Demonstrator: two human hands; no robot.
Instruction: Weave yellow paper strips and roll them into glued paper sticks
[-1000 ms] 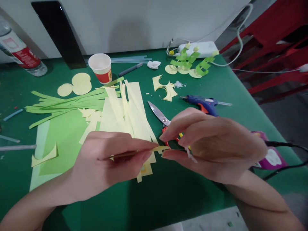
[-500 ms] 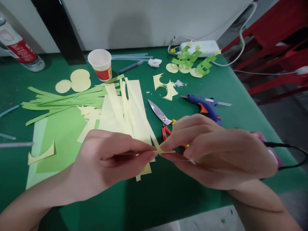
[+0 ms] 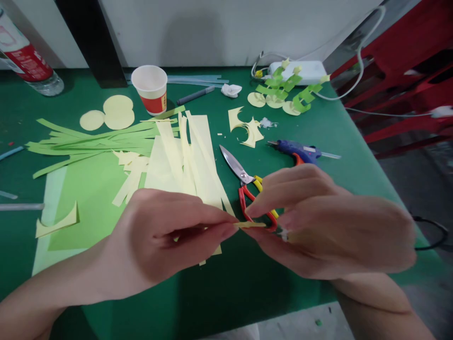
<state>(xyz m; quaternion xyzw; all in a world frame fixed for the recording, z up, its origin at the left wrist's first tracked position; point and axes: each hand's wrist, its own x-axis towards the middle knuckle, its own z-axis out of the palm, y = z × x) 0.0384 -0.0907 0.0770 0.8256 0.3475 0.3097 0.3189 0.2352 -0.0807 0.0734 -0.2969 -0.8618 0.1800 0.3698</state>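
Observation:
My left hand point(image 3: 184, 236) is closed, its thumb and forefinger pinching a narrow pale-yellow paper strip point(image 3: 252, 225). The strip's free end points right, toward my right hand point(image 3: 311, 222). That hand's forefinger is lifted clear of the strip, while a lower finger or thumb sits right beneath it, seeming to touch. A small whitish bit point(image 3: 284, 233) shows by the right hand's fingers; what it is I cannot make out. Just behind the fingers lie scissors point(image 3: 244, 177) with red and yellow handles. Pale-yellow paper strips point(image 3: 187, 156) lie behind my left hand.
A blue glue gun point(image 3: 295, 148) rests beyond my right hand. Green paper strips point(image 3: 95, 141), yellow paper discs point(image 3: 118, 111) and a paper cup point(image 3: 149, 89) occupy the left. Green folded-paper stems on discs point(image 3: 279, 89) stand by a white power strip point(image 3: 307, 71) at the back right.
My right forefinger has lifted off the paper strip, opening a gap above it. My left hand still pinches the strip, and the view has shifted slightly.

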